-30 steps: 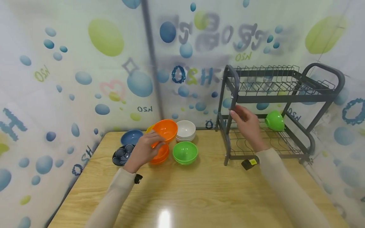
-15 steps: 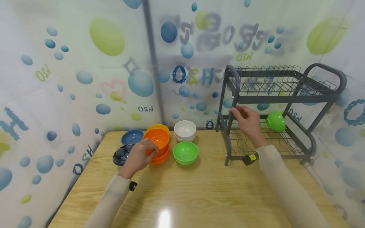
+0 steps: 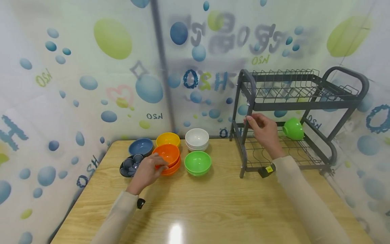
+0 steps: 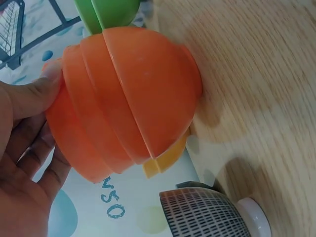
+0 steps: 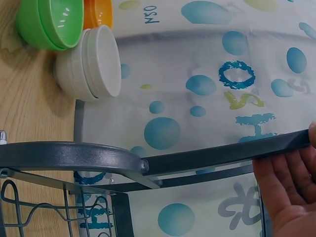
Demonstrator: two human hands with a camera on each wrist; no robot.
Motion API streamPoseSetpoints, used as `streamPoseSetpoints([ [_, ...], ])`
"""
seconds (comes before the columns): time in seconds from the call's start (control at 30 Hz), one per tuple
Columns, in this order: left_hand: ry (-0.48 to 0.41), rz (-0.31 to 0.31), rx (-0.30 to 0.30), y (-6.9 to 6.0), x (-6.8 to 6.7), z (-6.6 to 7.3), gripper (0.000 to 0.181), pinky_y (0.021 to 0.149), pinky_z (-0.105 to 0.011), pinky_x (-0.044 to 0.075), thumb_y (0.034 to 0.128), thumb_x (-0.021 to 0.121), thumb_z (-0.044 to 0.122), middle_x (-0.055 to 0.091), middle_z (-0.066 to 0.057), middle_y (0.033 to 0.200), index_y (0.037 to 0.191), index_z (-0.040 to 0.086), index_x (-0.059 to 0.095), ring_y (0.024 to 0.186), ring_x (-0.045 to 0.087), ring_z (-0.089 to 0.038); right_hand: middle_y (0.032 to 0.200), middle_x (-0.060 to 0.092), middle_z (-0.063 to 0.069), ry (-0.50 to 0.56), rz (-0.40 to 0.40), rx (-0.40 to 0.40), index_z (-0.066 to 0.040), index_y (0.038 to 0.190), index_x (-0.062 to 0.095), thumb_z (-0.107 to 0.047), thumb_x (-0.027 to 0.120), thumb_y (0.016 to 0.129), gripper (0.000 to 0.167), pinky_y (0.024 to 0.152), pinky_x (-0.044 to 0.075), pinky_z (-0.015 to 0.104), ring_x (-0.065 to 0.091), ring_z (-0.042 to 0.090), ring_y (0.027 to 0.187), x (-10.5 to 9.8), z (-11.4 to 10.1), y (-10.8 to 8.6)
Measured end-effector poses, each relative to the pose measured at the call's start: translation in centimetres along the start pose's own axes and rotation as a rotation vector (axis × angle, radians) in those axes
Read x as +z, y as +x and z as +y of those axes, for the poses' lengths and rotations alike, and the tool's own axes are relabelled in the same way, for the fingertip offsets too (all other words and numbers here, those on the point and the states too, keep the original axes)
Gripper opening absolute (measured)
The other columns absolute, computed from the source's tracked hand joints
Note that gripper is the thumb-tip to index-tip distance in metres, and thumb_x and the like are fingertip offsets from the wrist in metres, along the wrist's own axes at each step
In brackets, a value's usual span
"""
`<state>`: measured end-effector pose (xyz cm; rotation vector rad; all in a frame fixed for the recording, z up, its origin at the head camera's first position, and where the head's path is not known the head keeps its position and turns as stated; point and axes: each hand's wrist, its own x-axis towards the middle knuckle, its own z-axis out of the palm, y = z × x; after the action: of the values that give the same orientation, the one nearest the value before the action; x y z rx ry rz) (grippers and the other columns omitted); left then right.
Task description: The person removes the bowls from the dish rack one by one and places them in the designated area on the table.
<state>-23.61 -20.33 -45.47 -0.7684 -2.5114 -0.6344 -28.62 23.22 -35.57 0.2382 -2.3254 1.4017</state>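
My left hand (image 3: 147, 173) pinches the rim of an orange bowl (image 3: 169, 153), the top one of a stack. In the left wrist view the thumb lies at the rim of this bowl (image 4: 71, 133), which sits in the lower orange bowls (image 4: 153, 84). With my right hand (image 3: 265, 133) I hold the left front post of a dark grey two-tier dish rack (image 3: 304, 106). The right wrist view shows fingers against that post (image 5: 227, 153). A green bowl (image 3: 293, 129) lies tipped on its side on the rack's lower tier.
Right of the orange stack stand green bowls (image 3: 198, 163) and white bowls (image 3: 197, 138). Behind it is a yellow bowl (image 3: 168, 138). A blue bowl (image 3: 141, 147) and a dark patterned bowl (image 3: 125, 172) stand to the left. The wooden table (image 3: 210, 206) meets a patterned curtain.
My left hand has lowered the orange bowl, moving left and down, from above the stack onto the other orange bowls. The right hand stays on the rack post.
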Motion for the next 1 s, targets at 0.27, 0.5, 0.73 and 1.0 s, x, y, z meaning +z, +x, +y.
streamPoseSetpoints([
  [0.27, 0.007, -0.033, -0.032, -0.19, -0.05, 0.03, 0.009, 0.069, -0.027, 0.050, 0.0801, 0.087, 0.011, 0.075, 0.008, 0.079, 0.088, 0.015, 0.084, 0.074, 0.056, -0.011, 0.116, 0.075, 0.011, -0.020, 0.008, -0.011, -0.011, 0.123, 0.071, -0.052, 0.055, 0.103, 0.049, 0.096, 0.058, 0.033, 0.068, 0.001, 0.098, 0.16, 0.11, 0.04],
  [0.5, 0.021, -0.092, -0.050, -0.15, -0.28, 0.33, 0.012, 0.076, -0.032, 0.056, 0.0809, 0.087, 0.015, 0.078, 0.006, 0.085, 0.093, 0.014, 0.083, 0.082, 0.059, -0.012, 0.115, 0.075, 0.010, -0.028, 0.007, 0.006, -0.012, 0.123, 0.071, -0.055, 0.054, 0.102, 0.050, 0.094, 0.058, 0.031, 0.067, -0.001, 0.097, 0.15, 0.24, -0.04],
  [0.73, 0.009, -0.118, -0.051, 0.09, -0.42, 0.34, 0.017, 0.086, -0.039, 0.059, 0.0828, 0.087, 0.016, 0.079, 0.002, 0.096, 0.098, 0.011, 0.082, 0.098, 0.062, -0.018, 0.116, 0.075, 0.011, -0.028, 0.002, 0.009, -0.012, 0.125, 0.070, -0.055, 0.053, 0.103, 0.051, 0.098, 0.057, 0.041, 0.070, 0.006, 0.102, 0.15, 0.20, -0.04],
  [1.0, -0.041, -0.076, -0.086, 0.21, 0.44, 0.48, 0.033, 0.095, -0.045, 0.056, 0.0846, 0.086, 0.024, 0.072, -0.007, 0.115, 0.113, 0.009, 0.077, 0.112, 0.059, -0.024, 0.118, 0.075, 0.012, -0.024, 0.001, 0.018, -0.012, 0.126, 0.070, -0.055, 0.052, 0.103, 0.052, 0.099, 0.056, 0.046, 0.071, 0.013, 0.104, 0.28, 0.25, -0.13],
])
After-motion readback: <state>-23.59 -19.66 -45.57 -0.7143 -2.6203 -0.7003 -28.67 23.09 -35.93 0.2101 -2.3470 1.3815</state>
